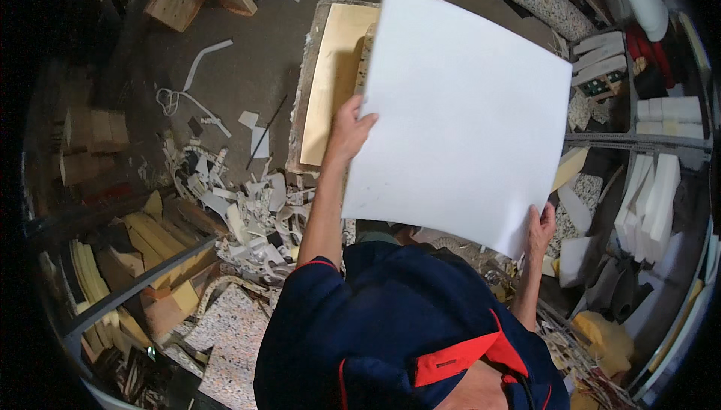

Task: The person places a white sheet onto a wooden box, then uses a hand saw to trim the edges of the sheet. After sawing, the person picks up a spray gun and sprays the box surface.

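Left hand [348,131] and right hand [538,231] each grip an edge of the white foam sheet [462,110], held above the plywood-topped bench [330,79]; likely carrying step, lowering it squarely comes next

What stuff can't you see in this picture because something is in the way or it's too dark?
- Head view: the big white sheet covers most of the wooden board behind it.
- The left hand and right hand grip the sheet's edges; the fingers behind it are hidden.
- The person's blue top blocks the floor below.
- The dark rim swallows the wood blocks at left.
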A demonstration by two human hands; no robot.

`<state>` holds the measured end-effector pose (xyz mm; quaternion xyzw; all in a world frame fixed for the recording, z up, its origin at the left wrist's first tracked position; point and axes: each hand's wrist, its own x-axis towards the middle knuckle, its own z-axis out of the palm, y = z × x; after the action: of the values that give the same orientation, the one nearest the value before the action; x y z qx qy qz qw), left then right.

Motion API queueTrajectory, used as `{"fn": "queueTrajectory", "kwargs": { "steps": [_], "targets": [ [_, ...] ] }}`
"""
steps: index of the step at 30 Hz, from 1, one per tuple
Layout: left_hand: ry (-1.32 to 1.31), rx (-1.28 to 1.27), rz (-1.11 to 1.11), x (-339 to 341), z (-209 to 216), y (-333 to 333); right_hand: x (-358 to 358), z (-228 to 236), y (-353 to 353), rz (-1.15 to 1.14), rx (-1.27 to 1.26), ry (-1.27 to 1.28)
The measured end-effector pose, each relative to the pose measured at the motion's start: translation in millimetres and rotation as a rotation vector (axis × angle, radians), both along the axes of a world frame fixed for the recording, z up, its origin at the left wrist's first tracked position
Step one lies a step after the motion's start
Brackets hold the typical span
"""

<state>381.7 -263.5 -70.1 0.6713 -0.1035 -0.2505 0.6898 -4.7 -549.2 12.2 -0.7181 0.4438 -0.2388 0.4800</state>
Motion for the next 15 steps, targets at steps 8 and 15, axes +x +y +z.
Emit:
{"fn": "queueTrajectory", "kwargs": {
  "steps": [8, 15],
  "targets": [
    [0.015, 0.051, 0.081, 6.5, -4.9, -22.5, -8.6, -4.1, -18.0, 0.002, -0.004, 0.14],
    [-0.013, 0.259, 0.1, 16.7, 4.9, -17.3, 20.7, -4.3, -15.0, 0.013, 0.047, 0.132]
  ]
}}
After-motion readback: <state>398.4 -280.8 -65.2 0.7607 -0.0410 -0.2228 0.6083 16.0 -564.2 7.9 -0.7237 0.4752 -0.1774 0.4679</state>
